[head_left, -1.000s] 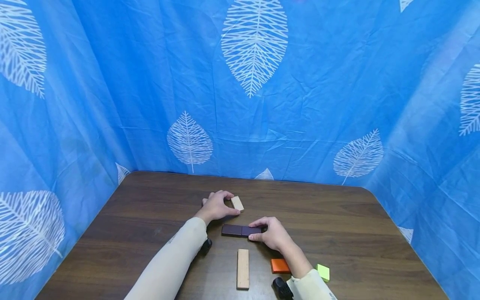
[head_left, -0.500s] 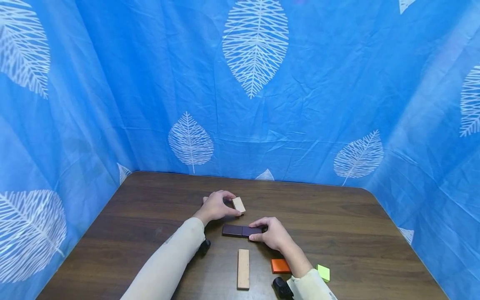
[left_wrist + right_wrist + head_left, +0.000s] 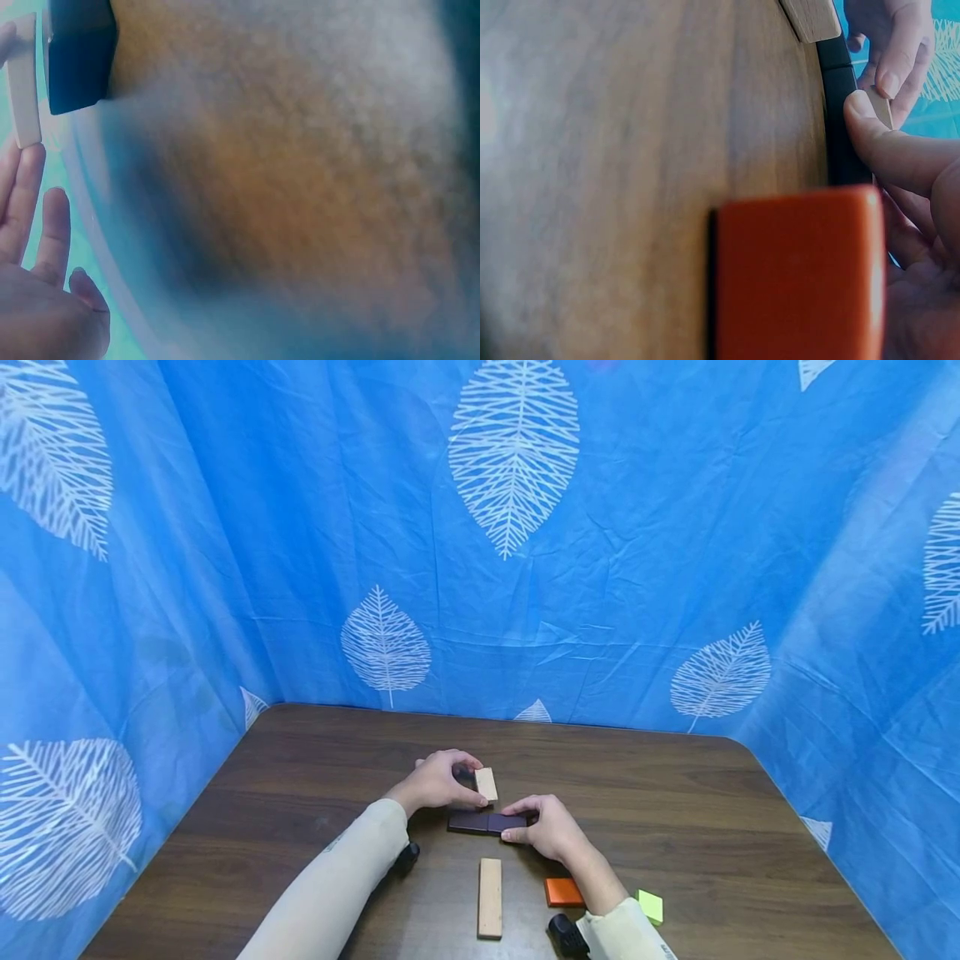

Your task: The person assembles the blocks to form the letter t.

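Your left hand (image 3: pixel 441 781) is part-open, pinching a small pale block (image 3: pixel 486 784) between thumb and fingertips, just to that hand's right. Your right hand (image 3: pixel 551 828) grips the right-hand dark block (image 3: pixel 505 823) by its end, thumb on the near side; the other dark block (image 3: pixel 468 822) touches it, just nearer you than your left hand. Nearer you than both hands lies a long wooden block (image 3: pixel 490 898); an orange block (image 3: pixel 564 892) sits beside your right forearm.
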The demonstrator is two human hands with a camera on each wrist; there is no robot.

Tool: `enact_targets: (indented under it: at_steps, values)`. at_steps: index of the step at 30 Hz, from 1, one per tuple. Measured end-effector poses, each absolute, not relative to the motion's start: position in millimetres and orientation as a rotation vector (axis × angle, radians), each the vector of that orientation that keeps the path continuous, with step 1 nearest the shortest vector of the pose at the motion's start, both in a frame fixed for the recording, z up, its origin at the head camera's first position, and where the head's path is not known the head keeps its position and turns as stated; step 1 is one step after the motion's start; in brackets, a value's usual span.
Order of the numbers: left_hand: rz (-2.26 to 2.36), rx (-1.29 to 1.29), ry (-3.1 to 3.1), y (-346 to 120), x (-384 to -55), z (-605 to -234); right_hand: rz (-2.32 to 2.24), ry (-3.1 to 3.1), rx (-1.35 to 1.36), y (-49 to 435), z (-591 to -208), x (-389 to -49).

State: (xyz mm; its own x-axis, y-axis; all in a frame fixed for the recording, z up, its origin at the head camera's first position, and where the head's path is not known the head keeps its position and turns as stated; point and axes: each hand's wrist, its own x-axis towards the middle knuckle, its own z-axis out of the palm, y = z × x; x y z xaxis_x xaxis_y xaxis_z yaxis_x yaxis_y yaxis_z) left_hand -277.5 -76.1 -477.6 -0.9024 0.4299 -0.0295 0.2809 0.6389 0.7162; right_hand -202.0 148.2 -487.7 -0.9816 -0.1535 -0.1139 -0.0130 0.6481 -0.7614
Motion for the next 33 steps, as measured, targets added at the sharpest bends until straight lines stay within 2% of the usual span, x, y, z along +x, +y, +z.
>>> enact_targets:
  at_steps: [33]
  values:
    - [1.059,0.668,2.589,-71.1,-275.7,-478.6,-1.268,2.703,-0.141,148.2,-488.4,-200.6]
